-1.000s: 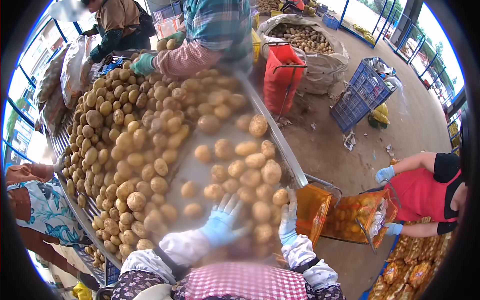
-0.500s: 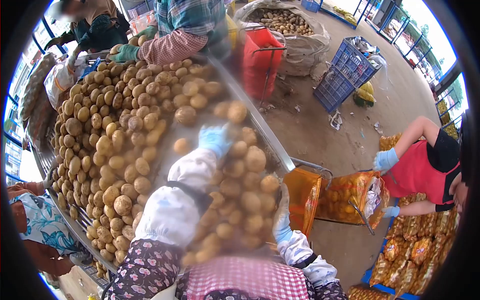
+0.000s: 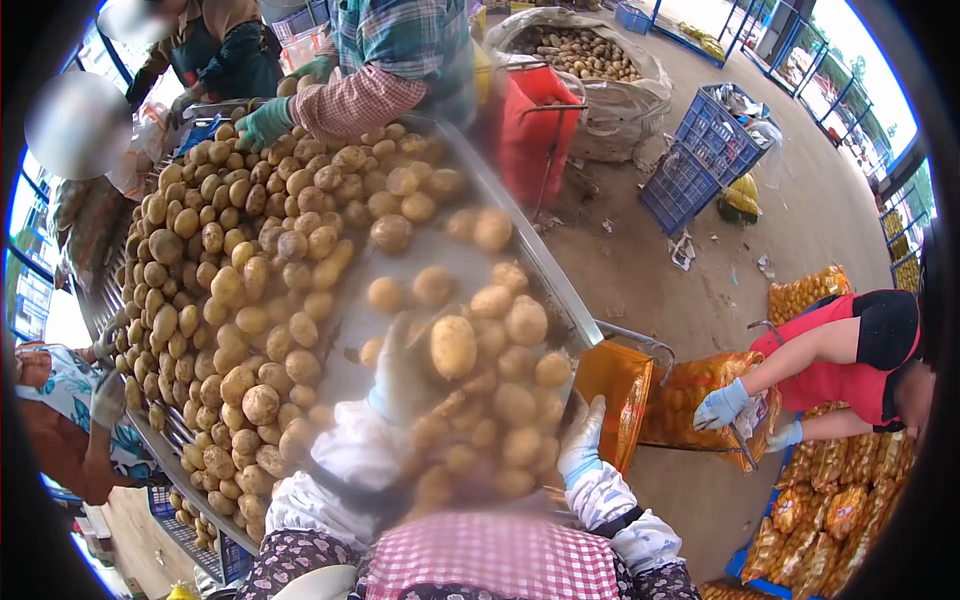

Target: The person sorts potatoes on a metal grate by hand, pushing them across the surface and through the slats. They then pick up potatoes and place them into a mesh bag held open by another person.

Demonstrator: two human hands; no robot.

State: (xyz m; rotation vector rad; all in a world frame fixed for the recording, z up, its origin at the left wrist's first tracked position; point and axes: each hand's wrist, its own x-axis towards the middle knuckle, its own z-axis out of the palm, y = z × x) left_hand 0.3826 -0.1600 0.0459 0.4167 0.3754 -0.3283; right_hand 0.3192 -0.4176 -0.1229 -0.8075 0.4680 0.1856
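Note:
My left hand point(image 3: 396, 368), in a light blue glove with a soiled palm and blurred, is over the metal sorting table point(image 3: 372, 305). A large pale potato point(image 3: 453, 347) sits against its fingers and appears gripped. A loose group of potatoes point(image 3: 515, 403) lies just to the right, blurred in part. My right hand point(image 3: 581, 440), gloved, stands with fingers extended and thumb apart at the table's right edge, beside the potatoes and the orange mesh bag point(image 3: 612, 395). It holds nothing that I can see.
A large potato heap point(image 3: 225, 290) covers the table's left side. Co-workers' gloved hands point(image 3: 265, 124) work at its far end. To the right, a person in red handles a filled mesh bag point(image 3: 690, 400). Blue crates point(image 3: 705, 155) and a red sack point(image 3: 535, 130) stand beyond the table.
My left hand has drawn back toward me, now with a potato at its fingers. My right hand stays near the edge. The person in red has reached forward over the mesh bag.

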